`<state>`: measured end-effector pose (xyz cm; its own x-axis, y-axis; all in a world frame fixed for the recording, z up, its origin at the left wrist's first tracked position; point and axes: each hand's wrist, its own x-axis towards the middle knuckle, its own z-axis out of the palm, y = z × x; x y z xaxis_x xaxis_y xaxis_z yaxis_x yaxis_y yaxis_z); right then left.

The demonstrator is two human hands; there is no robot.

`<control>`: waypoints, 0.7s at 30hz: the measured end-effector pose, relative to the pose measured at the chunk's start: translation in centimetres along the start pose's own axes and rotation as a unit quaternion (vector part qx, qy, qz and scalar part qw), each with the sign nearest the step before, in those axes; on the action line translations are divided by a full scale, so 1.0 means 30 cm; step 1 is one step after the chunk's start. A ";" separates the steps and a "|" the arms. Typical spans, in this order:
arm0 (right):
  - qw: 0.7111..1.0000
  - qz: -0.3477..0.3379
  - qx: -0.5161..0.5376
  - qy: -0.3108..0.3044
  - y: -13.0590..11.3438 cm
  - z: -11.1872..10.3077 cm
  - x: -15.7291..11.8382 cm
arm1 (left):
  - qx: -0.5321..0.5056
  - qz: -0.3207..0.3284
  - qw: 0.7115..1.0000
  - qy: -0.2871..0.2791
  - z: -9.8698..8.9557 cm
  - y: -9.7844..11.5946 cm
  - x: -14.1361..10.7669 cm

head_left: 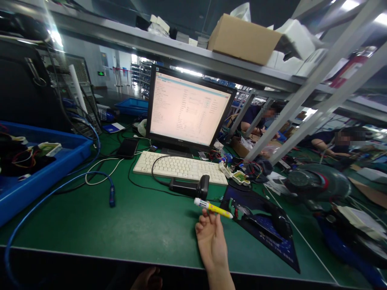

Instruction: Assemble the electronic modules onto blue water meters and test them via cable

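Observation:
My right hand [211, 237] is palm up over the front of the green table, its fingertips and thumb closed on a yellow multicolour pen [219, 210]. The pen lies nearly level, its white end to the left and its tip to the right. Just beyond it a black barcode scanner [190, 186] rests in front of a white keyboard [178, 166]. Low in the view, below the table's front edge, my left hand [148, 278] is in shadow with its fingers curled; nothing shows in them.
A lit monitor [190, 108] stands behind the keyboard. At left are a blue bin [69, 155] of wired parts, a black phone [127, 148] and a blue cable [60, 181]. A dark mat [284, 251] bears a glossy black object. Two people work beyond the shelf posts at right.

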<state>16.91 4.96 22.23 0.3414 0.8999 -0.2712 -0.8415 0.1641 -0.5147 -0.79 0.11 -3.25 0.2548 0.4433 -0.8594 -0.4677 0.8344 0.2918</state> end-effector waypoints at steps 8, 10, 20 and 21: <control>0.999 -0.039 0.008 0.038 0.005 -0.017 0.015 | 0.004 -0.019 0.999 0.040 0.035 0.010 -0.010; 0.998 -0.042 -0.005 0.038 0.007 -0.017 0.015 | 0.004 -0.030 0.998 0.047 0.037 0.017 -0.009; 0.998 -0.003 0.022 0.055 -0.013 0.011 0.005 | 0.002 0.008 0.999 0.032 0.050 0.004 -0.042; 0.998 0.002 0.024 0.060 -0.014 0.013 0.006 | 0.002 0.011 1.000 0.028 0.051 0.004 -0.045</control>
<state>17.16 5.21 22.72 0.3833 0.8464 -0.3697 -0.8610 0.1827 -0.4746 0.11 0.12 -1.39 0.1977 0.4424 -0.8748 -0.4697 0.8260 0.3116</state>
